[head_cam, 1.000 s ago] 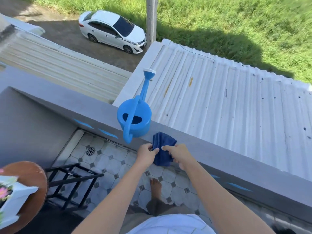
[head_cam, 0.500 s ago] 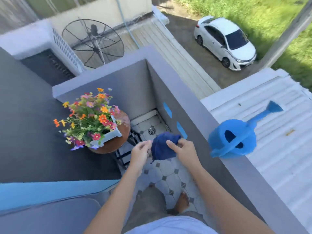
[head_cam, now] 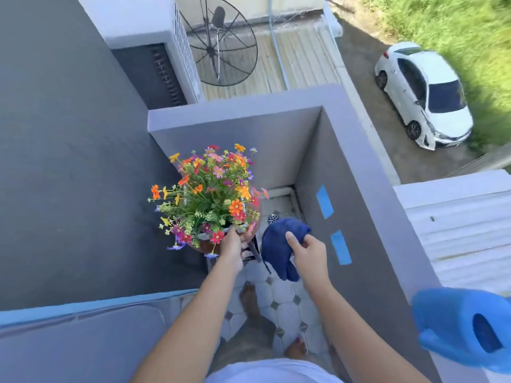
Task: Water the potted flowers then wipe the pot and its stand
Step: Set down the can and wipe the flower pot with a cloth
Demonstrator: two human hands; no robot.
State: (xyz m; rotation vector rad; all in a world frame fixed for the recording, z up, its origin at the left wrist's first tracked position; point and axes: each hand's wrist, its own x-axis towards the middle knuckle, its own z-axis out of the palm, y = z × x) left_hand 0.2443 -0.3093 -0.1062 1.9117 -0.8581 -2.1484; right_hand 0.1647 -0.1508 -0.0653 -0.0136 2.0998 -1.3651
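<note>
Because the flowers (head_cam: 213, 189) spilled over it, the pot (head_cam: 204, 236) showed only as a pale sliver of rim at their near edge, and the stand (head_cam: 203, 247) below as a crescent of brown round top with dark metal legs. The left hand (head_cam: 233, 246) gripped that rim, fingers curled, their tips lost among the leaves. Just right of the flowers, the right hand (head_cam: 307, 257) pinched a soft, crumpled dark-blue cloth (head_cam: 278, 244) between thumb and curled fingers, clear of the pot. Far right of the flowers, a smooth blue plastic watering can (head_cam: 467, 327) sat on the grey wall (head_cam: 359, 150), cut off by the frame.
</note>
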